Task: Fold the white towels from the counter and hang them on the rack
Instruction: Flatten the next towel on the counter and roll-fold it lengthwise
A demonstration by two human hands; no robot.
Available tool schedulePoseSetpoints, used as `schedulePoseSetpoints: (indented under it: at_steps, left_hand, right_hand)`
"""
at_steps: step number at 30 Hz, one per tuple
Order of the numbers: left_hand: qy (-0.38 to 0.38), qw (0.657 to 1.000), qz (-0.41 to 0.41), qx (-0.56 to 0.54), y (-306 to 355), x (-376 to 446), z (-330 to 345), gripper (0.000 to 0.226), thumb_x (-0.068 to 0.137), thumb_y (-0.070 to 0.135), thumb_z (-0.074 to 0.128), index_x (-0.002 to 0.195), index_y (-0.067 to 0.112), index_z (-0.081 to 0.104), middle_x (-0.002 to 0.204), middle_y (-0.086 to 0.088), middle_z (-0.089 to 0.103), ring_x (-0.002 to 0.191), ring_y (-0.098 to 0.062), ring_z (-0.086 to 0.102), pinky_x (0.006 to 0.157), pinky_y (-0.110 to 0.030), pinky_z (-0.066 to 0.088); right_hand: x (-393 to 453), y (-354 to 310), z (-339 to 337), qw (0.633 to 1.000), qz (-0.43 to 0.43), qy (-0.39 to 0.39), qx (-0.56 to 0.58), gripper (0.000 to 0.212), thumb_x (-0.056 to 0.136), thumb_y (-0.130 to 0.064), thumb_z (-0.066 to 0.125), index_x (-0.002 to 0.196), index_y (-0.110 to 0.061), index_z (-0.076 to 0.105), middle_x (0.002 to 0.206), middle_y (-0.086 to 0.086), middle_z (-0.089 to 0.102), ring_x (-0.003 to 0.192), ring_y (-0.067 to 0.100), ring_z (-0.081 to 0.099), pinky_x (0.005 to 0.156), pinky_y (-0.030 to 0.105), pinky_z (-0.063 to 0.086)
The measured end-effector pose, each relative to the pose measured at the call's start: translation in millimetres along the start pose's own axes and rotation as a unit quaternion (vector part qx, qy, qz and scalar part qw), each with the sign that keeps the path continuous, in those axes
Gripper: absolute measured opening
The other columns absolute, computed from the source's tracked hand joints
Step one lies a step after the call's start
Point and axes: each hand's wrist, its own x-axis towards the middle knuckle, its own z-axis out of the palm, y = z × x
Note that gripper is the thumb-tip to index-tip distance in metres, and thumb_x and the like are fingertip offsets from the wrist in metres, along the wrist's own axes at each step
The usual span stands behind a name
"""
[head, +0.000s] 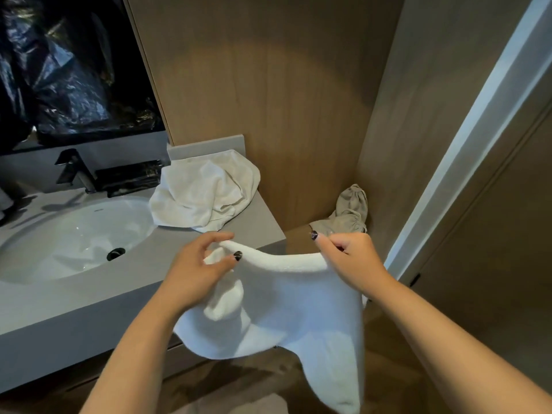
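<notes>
Two white towels are in play: one held towel (pixel 286 297) stretched between both hands in front of the counter edge, and a crumpled towel (pixel 206 194) heaped on the grey counter (pixel 89 297) at about eleven o'clock from the hands, just right of the sink basin (pixel 74 234). The held one is thick terry, soft and limp; it sags in a curve between the hands and droops in loose lobes below, so it will likely keep no shape unless kept taut. Corners along the top hem look the best places to hold for a clean fold.

At nine o'clock on the hem, the left hand (pixel 203 264) pinches a bunched corner between thumb and curled fingers. At three o'clock the right hand (pixel 349 255) has its fingers closed tight over the other end of the hem. No rack is in view. A beige drawstring bag (pixel 349 216) sits on a low ledge behind the right hand.
</notes>
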Motion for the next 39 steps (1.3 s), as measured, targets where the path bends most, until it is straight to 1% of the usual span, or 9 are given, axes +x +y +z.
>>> schedulePoseSetpoints:
  at_steps: [4,8,14,21,27,30,34,36,39]
  left_hand:
    - [-0.102,0.991,0.077,0.038,20.1,-7.4,21.4,0.042,0.086,0.023,0.073,0.120,0.044,0.063,0.113,0.020,0.063,0.096,0.006,0.057,0.080,-0.009,0.042]
    - [-0.160,0.979,0.113,0.058,28.5,-15.5,43.8,0.003,0.091,0.028,0.067,0.091,0.027,0.069,0.085,0.008,0.068,0.075,0.000,0.057,0.071,-0.019,0.044]
    - [-0.059,0.994,0.092,-0.002,17.3,-11.3,42.4,0.019,0.081,0.044,0.059,0.072,0.028,0.064,0.065,0.010,0.061,0.060,-0.002,0.049,0.057,-0.018,0.037]
    - [0.006,1.000,0.012,0.027,-12.1,-4.4,25.6,0.023,0.089,0.019,0.069,0.066,0.023,0.066,0.061,0.016,0.062,0.056,-0.002,0.051,0.055,-0.019,0.038]
    - [0.077,0.995,-0.053,0.043,-30.1,2.5,11.8,0.017,0.090,0.017,0.066,0.074,0.015,0.069,0.075,0.000,0.067,0.077,-0.022,0.059,0.064,-0.030,0.042]
    - [0.093,0.994,-0.052,0.035,-26.7,1.5,16.2,0.011,0.091,0.019,0.065,0.081,0.019,0.069,0.083,0.006,0.067,0.086,-0.022,0.059,0.068,-0.030,0.041]
    - [-0.003,1.000,0.007,0.017,-2.1,-10.1,32.2,0.030,0.090,0.021,0.067,0.114,0.039,0.063,0.106,0.024,0.060,0.094,0.001,0.055,0.078,-0.012,0.038]
    - [-0.078,0.996,0.036,0.029,7.9,-14.9,46.7,0.041,0.089,0.023,0.069,0.123,0.042,0.057,0.097,0.020,0.059,0.086,0.006,0.055,0.074,-0.005,0.038]
    - [-0.165,0.983,0.062,0.047,14.1,-24.4,71.1,0.022,0.090,0.027,0.067,0.107,0.039,0.061,0.086,0.015,0.063,0.078,0.006,0.058,0.069,-0.008,0.042]
  right_hand:
    - [4.5,-17.9,15.9,0.997,-0.061,-0.049,-0.014,0.056,0.095,-0.029,0.059,0.046,-0.020,0.033,0.045,-0.010,0.026,0.047,0.008,0.027,0.050,0.024,0.021]
    - [7.7,-39.7,25.3,0.994,-0.086,-0.073,-0.011,0.052,0.089,-0.050,0.049,0.045,-0.027,0.032,0.043,-0.010,0.029,0.045,0.008,0.030,0.048,0.020,0.023]
    - [4.8,-22.4,13.8,0.991,-0.039,-0.123,-0.045,0.054,0.098,-0.035,0.054,0.051,-0.021,0.030,0.047,-0.009,0.026,0.049,0.008,0.028,0.050,0.025,0.021]
    - [-5.2,11.0,-14.4,0.985,0.039,-0.149,-0.082,0.055,0.100,-0.032,0.049,0.051,-0.021,0.027,0.045,-0.008,0.026,0.048,0.009,0.026,0.054,0.029,0.023]
    - [-2.3,18.5,-22.7,0.970,0.059,-0.169,-0.163,0.054,0.100,-0.041,0.044,0.053,-0.017,0.033,0.047,-0.003,0.029,0.047,0.011,0.027,0.053,0.033,0.025]
    - [-0.9,20.2,-19.3,0.971,0.062,-0.164,-0.165,0.055,0.100,-0.039,0.045,0.051,-0.018,0.033,0.046,-0.004,0.031,0.046,0.012,0.028,0.053,0.033,0.026]
    - [-1.4,6.1,-4.4,0.964,0.016,-0.171,-0.204,0.055,0.100,-0.043,0.046,0.052,-0.016,0.036,0.046,-0.001,0.035,0.048,0.015,0.032,0.051,0.032,0.024]
    - [-2.9,-9.4,4.8,0.956,-0.028,-0.190,-0.224,0.056,0.100,-0.042,0.046,0.050,-0.019,0.034,0.045,-0.002,0.034,0.050,0.017,0.033,0.052,0.034,0.027]
    - [-8.4,-26.3,21.4,0.940,-0.101,-0.194,-0.261,0.053,0.099,-0.042,0.040,0.051,-0.021,0.035,0.048,-0.001,0.043,0.054,0.019,0.037,0.052,0.033,0.028]
